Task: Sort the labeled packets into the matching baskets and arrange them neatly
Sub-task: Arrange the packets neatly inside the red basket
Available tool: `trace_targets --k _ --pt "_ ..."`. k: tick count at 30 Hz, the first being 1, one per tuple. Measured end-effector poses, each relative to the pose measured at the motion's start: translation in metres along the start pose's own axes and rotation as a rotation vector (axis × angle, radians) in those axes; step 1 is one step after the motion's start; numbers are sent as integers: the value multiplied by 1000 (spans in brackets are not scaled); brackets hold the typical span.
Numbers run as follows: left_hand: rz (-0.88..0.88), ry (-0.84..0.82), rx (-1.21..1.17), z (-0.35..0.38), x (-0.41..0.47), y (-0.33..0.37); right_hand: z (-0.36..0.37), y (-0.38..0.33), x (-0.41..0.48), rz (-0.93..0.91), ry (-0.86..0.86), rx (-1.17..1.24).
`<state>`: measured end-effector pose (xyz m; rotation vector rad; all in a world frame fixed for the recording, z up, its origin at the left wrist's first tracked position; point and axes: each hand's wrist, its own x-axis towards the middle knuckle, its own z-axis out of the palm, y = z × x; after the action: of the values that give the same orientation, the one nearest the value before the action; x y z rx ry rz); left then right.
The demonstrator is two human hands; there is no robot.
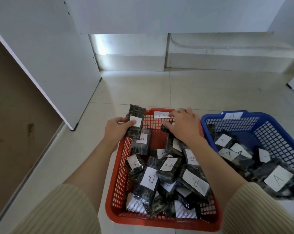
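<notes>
Currently left hand (115, 130) pinches dark white-labelled packet (135, 123); right hand (183, 127) grips second packet (165, 128) in red basket (159, 222).

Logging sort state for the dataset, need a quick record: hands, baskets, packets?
red plastic mesh basket: tagged B, loose pile of B packets
blue plastic mesh basket: tagged A, holds A packets
left hand: grips dark plastic packet with white label, letter hidden, over red basket's far-left corner
right hand: on another dark packet at red basket's far end; grip unclear
</notes>
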<state>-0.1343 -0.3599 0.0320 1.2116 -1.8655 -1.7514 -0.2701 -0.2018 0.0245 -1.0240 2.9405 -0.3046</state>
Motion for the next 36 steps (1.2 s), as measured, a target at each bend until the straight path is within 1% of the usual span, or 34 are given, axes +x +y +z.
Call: trace_targets --k 1,3,4,5,6,7,9,10,11,13,14,16,20,22,25,28,30,32,34,36 --pt "0 -11 -12 1 -1 1 -1 -15 1 19 -49 270" --pt "11 -47 -25 2 -2 2 3 -47 0 114 -301 819" --pt "24 -63 -15 3 -2 1 7 -60 0 180 -381 1013" --pt "42 -69 3 4 -1 1 10 -67 0 245 -417 1154" --pt "74 -50 46 4 0 0 13 -71 1 311 -420 1242" --pt "133 4 144 4 2 -1 16 -70 1 372 -419 1288" --pt "263 149 402 2 8 -7 21 -64 1 468 -452 1293" --pt "304 194 502 1 10 -10 24 -59 0 493 -469 1245" --pt "324 201 566 -1 11 -14 28 -55 0 504 -480 1163" --pt "305 126 619 -4 14 -26 33 -53 -1 508 -482 961" --pt "279 82 589 -6 14 -32 36 -55 0 504 -476 879" --pt "234 32 481 -9 14 -38 39 -62 4 500 -462 800" --pt "233 30 359 -13 13 -47 46 -78 7 462 -479 715" --pt "255 53 336 -10 10 -52 48 -82 7 486 -491 769" --pt "299 119 322 -6 7 -57 54 -84 7 493 -475 926" --pt "315 143 318 -5 8 -59 59 -87 8 503 -364 1026" --pt "316 145 324 -4 9 -59 64 -89 7 457 -244 987" --pt "308 150 315 -4 8 -59 72 -91 4 421 -165 942" --pt "303 159 312 -4 7 -60 77 -93 0 409 -142 912" --pt "311 170 319 -6 7 -60 77 -89 2 457 -194 953"
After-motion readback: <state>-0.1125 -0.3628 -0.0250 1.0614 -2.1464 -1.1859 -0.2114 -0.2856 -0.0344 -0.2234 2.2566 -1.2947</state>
